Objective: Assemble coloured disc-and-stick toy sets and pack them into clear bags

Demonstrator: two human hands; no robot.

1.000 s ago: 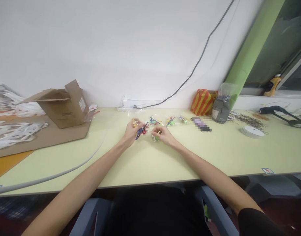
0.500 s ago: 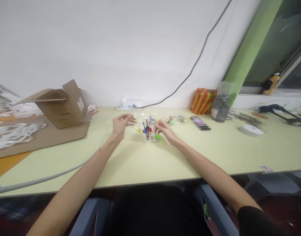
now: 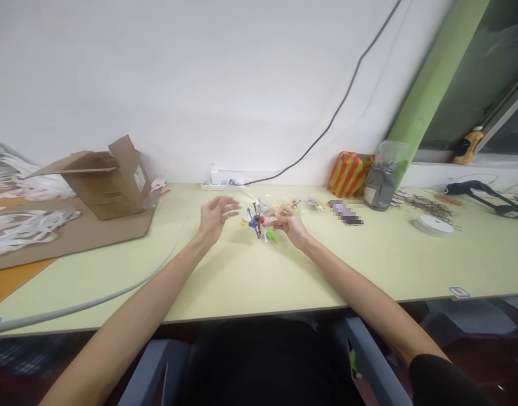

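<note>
A cluster of small colourful plastic pieces (image 3: 257, 221), in blue, red, black, white, yellow and green, is between my hands above the table. Thin clear plastic seems to surround them, though its outline is hard to make out. My right hand (image 3: 293, 227) is closed in a pinch at the right side of this clear bag. To the left of the pieces, my left hand (image 3: 214, 219) has its fingers apart and pointing toward them, with nothing visible in it. Behind my right hand lie more clear bags of colourful pieces (image 3: 315, 204).
A cardboard box (image 3: 109, 189) stands at the left near white strips (image 3: 26, 228). A power strip (image 3: 218, 183) lies by the wall. On the right are a phone (image 3: 354, 217), a striped bag (image 3: 347, 175), a dark-filled container (image 3: 379, 186) and a white roll (image 3: 434, 224). A grey cable (image 3: 115, 293) crosses the front left.
My left hand's fingers have spread from a near pinch. The colourful pieces and both hands have shifted slightly to the right.
</note>
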